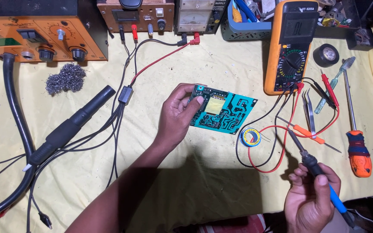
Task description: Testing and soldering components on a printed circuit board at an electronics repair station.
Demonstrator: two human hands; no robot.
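The left hand [178, 114] gripped the teal circuit board [223, 111] at mid-frame, tilted above the desk [195, 69]. The right hand [309, 196], lower right, held a soldering iron [314, 166], its tip well apart from the board and near the solder coil [251, 137]; soldering looked not yet begun.

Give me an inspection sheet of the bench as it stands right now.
Surface: yellow cloth covers the bench.
Job's things: green circuit board; soldering iron; solder coil.
Clutter: tweezers, screwdriver, tape roll, steel wool.
Grips: left hand holds the board by its edge; right hand holds the iron.
Cables: red and black leads loop beside the board.
Surroundings: multimeter, rework station, hot-air wand.
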